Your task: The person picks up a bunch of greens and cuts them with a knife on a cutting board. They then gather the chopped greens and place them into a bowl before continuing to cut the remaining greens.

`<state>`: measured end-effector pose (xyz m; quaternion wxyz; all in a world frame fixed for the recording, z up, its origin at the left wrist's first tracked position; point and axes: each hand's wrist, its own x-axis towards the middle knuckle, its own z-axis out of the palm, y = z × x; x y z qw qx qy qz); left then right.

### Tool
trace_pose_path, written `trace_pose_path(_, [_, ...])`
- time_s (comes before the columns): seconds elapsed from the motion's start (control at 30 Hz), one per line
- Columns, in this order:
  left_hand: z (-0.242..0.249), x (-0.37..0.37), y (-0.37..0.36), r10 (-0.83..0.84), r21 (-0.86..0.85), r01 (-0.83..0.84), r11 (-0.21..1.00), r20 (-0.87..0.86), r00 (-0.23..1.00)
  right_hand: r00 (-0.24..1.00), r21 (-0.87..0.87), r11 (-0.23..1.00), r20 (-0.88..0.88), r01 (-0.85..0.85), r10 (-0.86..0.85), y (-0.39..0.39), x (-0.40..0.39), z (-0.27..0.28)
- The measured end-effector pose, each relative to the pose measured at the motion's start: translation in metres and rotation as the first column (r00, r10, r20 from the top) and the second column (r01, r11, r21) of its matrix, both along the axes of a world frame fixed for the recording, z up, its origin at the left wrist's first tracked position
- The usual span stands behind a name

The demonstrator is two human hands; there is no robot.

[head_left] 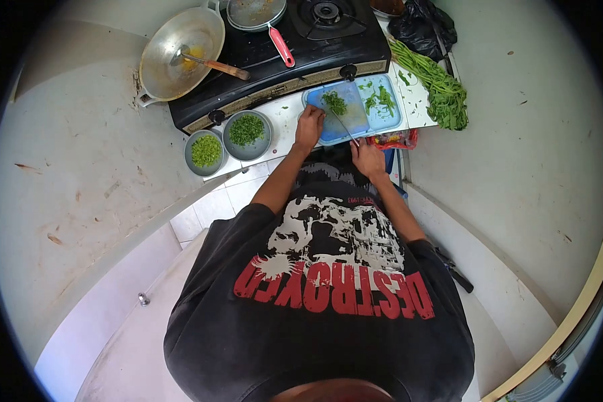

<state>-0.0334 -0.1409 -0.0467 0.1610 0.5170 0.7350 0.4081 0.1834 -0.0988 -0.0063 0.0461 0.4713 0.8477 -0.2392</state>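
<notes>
Beyond the white counter (285, 130), a black gas stove (315, 60) is spanning the far side, its front edge closing off the space ahead. At its left end a metal wok (204, 33) is resting. Just in front of the stove, a pale blue tray (388, 120) is sitting on the counter, and a bunch of leafy greens (442, 94) is lying beside the tray's right end, near a black plastic bag (422, 30). Inside the tray, a darker blue board (355, 100) is covering the left part. Left of the tray, a larger grey bowl (268, 141) and a smaller grey bowl (189, 157) are standing side by side, both holding chopped greens. The left hand (309, 127) is resting at the board's left edge, fingers drawn close together; whether they are pinching anything, I cannot tell. The right hand (367, 159) is gripping a knife (342, 125), fingers wrapping its handle. The knife's blade is slanting across the board, its tip lying by a small heap of cut greens (333, 102) just beside the left fingertips.
</notes>
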Motion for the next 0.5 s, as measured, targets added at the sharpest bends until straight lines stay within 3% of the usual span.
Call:
trace_pose_path(0.23, [-0.002,-0.005,-0.006,-0.171,-0.061,0.162,0.985,-0.214,0.962,0.997,0.014,1.0,-0.079,-0.023,0.024,0.005,-0.022,-0.001])
trace_pose_path(0.5, [-0.002,-0.004,-0.011,-0.177,-0.05,0.17,0.984,-0.197,0.964,0.996,0.035,0.998,-0.072,-0.045,0.048,0.002,-0.036,-0.01])
